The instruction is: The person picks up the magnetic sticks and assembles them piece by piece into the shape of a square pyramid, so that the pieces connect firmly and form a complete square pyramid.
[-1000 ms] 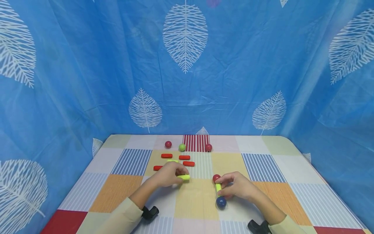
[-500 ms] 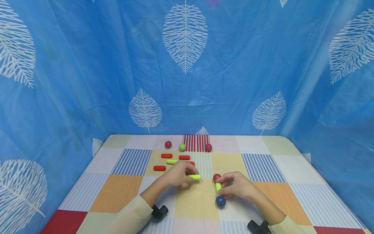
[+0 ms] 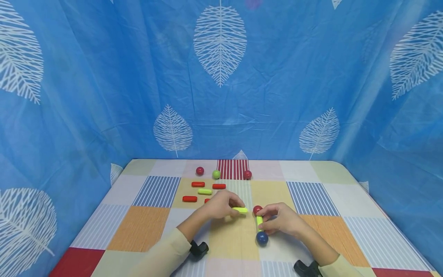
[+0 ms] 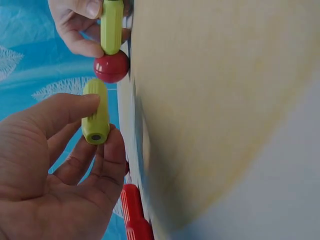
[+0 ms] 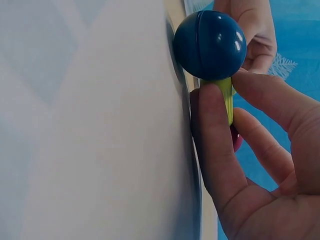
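Nearest lay a glossy dark-blue ball point(image 3: 262, 239). Just beyond it, the right hand point(image 3: 282, 220) pinched a ribbed yellow-green rod point(image 3: 259, 222) between it and a glossy red ball point(image 3: 257, 210). Beyond and left of the dark-blue ball, the left hand point(image 3: 223, 204) pinched a second yellow-green rod point(image 3: 241, 210); red rods point(image 3: 198, 184) lay farther left.

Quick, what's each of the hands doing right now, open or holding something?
Left hand: closed, holding a yellow-green stick.
Right hand: closed, holding another yellow-green stick, with a red ball and blue ball at its ends.
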{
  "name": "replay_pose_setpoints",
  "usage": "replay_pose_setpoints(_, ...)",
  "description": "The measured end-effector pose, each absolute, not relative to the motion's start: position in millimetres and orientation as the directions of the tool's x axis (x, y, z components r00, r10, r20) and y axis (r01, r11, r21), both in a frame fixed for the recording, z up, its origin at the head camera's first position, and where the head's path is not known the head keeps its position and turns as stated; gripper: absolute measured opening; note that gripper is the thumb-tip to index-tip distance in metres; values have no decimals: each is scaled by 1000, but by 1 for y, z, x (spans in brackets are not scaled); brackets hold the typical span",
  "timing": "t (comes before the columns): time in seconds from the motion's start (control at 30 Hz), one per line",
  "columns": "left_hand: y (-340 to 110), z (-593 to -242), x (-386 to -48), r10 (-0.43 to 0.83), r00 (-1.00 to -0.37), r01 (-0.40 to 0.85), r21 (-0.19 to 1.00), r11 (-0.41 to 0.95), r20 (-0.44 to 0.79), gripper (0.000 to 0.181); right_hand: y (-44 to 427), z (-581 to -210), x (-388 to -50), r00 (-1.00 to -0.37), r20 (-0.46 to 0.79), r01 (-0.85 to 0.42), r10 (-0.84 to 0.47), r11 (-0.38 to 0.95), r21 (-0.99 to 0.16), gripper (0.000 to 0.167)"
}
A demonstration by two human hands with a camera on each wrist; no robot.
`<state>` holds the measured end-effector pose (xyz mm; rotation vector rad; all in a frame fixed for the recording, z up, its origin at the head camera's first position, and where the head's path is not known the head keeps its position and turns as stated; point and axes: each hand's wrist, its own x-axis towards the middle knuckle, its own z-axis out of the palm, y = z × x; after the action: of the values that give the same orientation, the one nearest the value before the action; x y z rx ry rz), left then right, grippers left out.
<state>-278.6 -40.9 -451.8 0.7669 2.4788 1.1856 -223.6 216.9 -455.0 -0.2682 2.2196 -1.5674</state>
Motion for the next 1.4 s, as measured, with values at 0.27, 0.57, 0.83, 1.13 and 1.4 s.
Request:
replay_pose_setpoints(0.27, -27, -453, -277, 554, -832, 312, 791, 527, -41, 18, 217, -454, -224, -897, -225, 83, -380, 355, -931, 38)
replay_pose_setpoints(0.57, -17, -453, -277, 516, -853, 273, 777, 567, -77, 16, 216, -454, -223, -902, -230, 90, -366, 363, -927, 38)
replay_pose_setpoints(0.83, -14, -453, -279, 502, -860, 255, 778, 574, -89, 17, 216, -454, -223, -905, -222, 91, -362, 345, -934, 40)
replay_pose_setpoints(1.13, -15, -448, -288, 508, -857, 249, 800, 546, -80, 16, 216, -455, -223, -907, -219, 94, -360, 334, -938, 40)
replay_pose_setpoints(1.4, -8, -441, -316, 422, -907, 264, 807, 528, 20, 17, 215, -453, -222, -908, -232, 107, -350, 342, -934, 40)
